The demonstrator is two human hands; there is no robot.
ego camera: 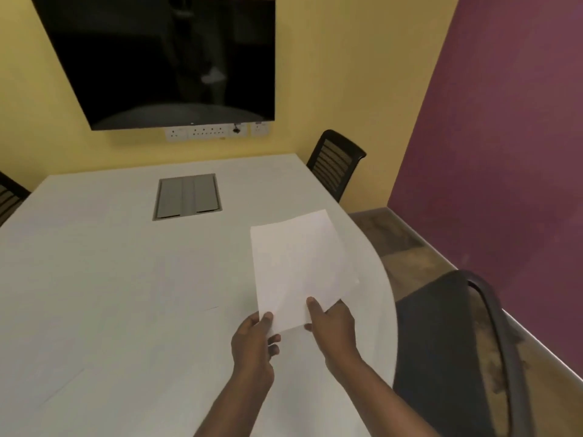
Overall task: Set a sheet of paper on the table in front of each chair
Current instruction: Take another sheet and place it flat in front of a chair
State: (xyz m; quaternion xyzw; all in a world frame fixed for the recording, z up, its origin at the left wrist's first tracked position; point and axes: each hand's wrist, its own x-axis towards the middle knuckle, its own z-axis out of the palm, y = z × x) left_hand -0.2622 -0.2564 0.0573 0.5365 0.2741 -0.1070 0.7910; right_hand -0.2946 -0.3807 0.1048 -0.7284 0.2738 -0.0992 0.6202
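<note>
Paper pinched by both hands near table edge.

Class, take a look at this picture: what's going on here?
A person holds paper over the table, left hand and right hand pinching its near edge, beside the nearest chair. No sheet lies on the table yet. A far chair stands at right, a third chair at left.
</note>
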